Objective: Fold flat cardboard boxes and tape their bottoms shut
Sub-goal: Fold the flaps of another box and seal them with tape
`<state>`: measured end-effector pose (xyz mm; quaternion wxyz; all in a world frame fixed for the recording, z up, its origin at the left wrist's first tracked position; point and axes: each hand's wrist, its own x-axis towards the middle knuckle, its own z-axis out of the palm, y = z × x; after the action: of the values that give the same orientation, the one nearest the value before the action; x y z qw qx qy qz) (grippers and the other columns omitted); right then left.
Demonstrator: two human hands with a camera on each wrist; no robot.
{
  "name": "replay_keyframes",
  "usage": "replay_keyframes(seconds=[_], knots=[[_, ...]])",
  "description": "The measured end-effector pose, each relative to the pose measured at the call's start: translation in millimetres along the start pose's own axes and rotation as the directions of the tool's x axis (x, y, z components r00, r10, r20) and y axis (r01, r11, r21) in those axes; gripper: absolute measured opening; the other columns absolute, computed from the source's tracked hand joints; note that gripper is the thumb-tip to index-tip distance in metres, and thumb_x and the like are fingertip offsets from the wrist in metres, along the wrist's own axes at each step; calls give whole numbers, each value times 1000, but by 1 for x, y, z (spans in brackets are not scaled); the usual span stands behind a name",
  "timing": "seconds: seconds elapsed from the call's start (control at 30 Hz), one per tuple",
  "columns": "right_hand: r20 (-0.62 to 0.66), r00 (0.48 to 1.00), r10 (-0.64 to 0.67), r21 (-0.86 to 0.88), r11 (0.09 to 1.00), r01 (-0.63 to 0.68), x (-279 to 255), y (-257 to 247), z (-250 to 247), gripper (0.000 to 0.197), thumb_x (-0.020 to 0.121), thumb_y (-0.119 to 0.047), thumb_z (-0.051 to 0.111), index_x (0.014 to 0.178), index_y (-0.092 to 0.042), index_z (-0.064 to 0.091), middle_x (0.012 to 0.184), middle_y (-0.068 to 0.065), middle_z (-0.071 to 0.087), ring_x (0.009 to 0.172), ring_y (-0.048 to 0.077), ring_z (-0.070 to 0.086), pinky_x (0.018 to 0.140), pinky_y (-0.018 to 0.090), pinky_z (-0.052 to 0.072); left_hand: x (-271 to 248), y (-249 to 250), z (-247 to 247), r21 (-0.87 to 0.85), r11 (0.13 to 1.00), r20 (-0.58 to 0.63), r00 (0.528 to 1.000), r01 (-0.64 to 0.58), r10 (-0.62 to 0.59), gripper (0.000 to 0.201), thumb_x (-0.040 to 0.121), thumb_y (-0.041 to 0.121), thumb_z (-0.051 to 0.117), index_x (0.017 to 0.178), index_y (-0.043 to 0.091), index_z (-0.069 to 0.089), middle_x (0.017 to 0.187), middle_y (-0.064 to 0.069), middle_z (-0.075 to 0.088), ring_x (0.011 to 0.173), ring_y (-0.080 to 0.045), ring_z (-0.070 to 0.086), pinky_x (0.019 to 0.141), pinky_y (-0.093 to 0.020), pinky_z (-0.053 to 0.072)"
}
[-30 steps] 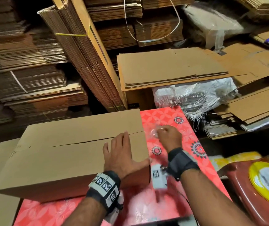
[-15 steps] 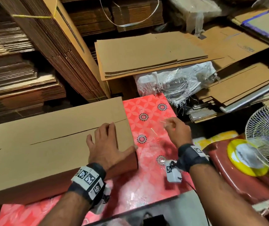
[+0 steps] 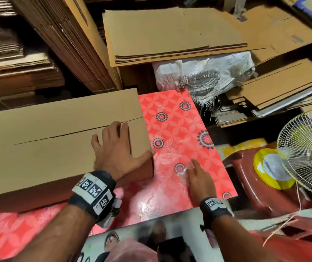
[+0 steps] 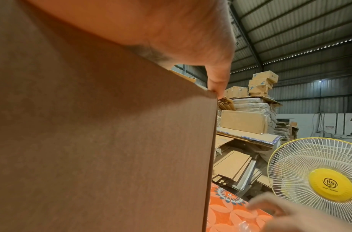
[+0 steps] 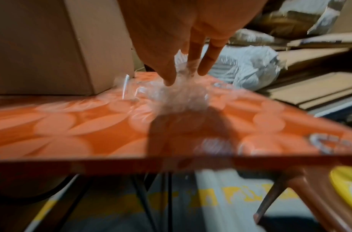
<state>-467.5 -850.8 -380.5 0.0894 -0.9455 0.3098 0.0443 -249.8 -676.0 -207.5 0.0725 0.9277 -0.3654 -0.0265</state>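
**Colours on the bench**

The box (image 3: 60, 140) is plain brown. The tabletop (image 3: 179, 129) is red-orange with pale petals and dark ringed rosettes. The fan (image 3: 310, 150) has white wire and a yellow hub. The stool (image 3: 246, 178) is maroon.

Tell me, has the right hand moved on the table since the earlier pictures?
Yes. The right hand came nearer the person along the red table, away from its far corner.

Fan (image 4: 318, 179), white wire guard: yellow hub cap (image 4: 330, 185) is bearing a round logo reading "RS", with a line of smaller lettering beneath it showing too small to read. Stacked cartons (image 4: 261, 85), background: blue logo marks are showing, illegible. Flat cardboard sheet (image 3: 291, 37): a small printed label is showing, too blurred to read.
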Motion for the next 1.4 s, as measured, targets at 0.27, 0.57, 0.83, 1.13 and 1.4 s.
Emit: replay_keyframes(seconds=[0.27,0.57,0.83,1.13,1.4], knots=[[307,944,120,-108,990,-90,-12,-11,30,88,94,-59,28,163,-20,-9,172,4,-1,158,27,-1,117,63,-8,0,3,-3,8,1000,23,1000,9,-9,121,63,99,20,153,19,28,151,-5,26,140,-27,25,115,-63,17],[399,913,90,2,995,-100,-4,-8,22,97,94,-73,28,163,-11,-1,170,7,-15,158,24,-8,126,52,7,0,5,-3,3,1000,27,1000,14,-15,122,62,101,16,152,19,29,153,-5,26,141,-27,25,115,-63,18],[393,910,130,32,987,-155,35,-29,-47,59,90,-51,51,139,-20,42,140,5,51,124,29,53,109,59,34,2,3,0,-8,1000,30,999,9,-9,118,65,99,17,151,20,31,153,-5,27,142,-26,25,116,-63,15],[-317,940,-128,357,902,243,79,-126,-179,42,89,-29,49,129,-18,58,124,7,62,114,28,58,92,43,51,8,-36,-23,-362,932,113,992,-3,48,82,79,56,31,154,22,34,158,3,32,143,-18,27,119,-40,14],[-89,864,-496,159,849,504,87,-270,-209,44,102,-26,45,145,-20,46,145,5,50,129,27,49,107,45,44,-10,-144,-73,-149,979,236,966,141,-103,76,89,35,57,156,19,25,163,-3,25,150,-21,19,121,-56,10]])
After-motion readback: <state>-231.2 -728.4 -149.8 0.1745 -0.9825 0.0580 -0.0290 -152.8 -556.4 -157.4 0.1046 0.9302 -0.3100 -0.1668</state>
